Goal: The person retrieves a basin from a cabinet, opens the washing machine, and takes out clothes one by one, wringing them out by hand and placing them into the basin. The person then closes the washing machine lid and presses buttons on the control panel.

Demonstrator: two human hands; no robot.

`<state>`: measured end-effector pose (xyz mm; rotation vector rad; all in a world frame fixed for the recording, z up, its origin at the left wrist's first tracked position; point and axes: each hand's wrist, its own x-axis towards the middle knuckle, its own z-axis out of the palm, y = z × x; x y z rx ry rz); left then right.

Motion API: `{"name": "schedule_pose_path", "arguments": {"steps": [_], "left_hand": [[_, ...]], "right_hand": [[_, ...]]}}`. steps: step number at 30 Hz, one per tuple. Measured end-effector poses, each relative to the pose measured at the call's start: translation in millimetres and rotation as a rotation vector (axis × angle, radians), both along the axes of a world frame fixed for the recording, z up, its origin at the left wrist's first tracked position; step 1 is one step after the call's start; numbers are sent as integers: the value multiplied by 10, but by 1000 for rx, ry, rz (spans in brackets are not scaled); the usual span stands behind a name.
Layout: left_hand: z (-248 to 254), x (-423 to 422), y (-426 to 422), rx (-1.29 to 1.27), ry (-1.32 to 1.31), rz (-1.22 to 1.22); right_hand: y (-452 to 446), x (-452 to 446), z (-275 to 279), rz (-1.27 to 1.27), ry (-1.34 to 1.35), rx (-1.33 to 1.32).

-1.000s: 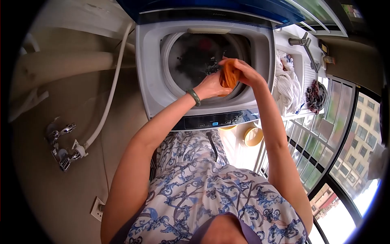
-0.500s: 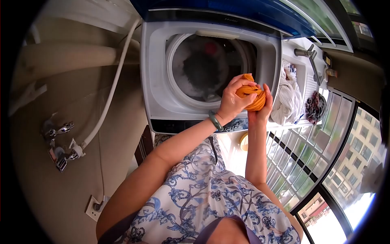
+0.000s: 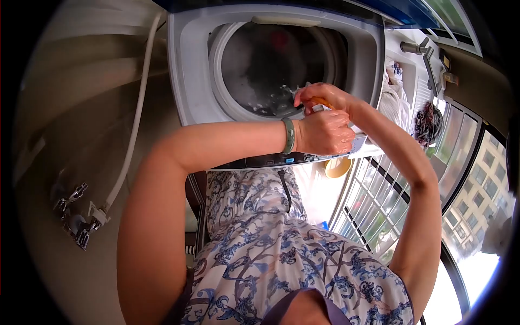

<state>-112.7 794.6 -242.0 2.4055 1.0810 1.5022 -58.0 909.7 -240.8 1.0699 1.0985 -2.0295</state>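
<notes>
An orange cloth, bunched and mostly hidden, is twisted between my two hands over the front right rim of the top-loading washing machine. My left hand, below a green bangle, is a fist around the near end, where a small white tag sticks out. My right hand curls round the far end, knuckles up. Water splashes beside the right fingers into the drum. Dark, sudsy water fills the drum, and a red round thing shows in it.
On the right, a white sink holds white laundry under a tap. Dark patterned cloth lies by the sink's edge. A pale hose runs down the left wall to taps. A yellow basin stands below.
Both hands have turned over, twisting the orange cloth, and my elbows have spread outward. Water now splashes from it. The view has shifted, so the machine sits higher in the picture.
</notes>
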Motion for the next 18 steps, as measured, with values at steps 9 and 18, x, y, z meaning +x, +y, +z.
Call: {"name": "schedule_pose_path", "arguments": {"steps": [9, 18], "left_hand": [[-357, 239, 6, 35, 396, -179], [-41, -47, 10, -412, -704, 440]], "right_hand": [[-188, -46, -249, 234, -196, 325], [-192, 667, 126, -910, 280, -6]]}}
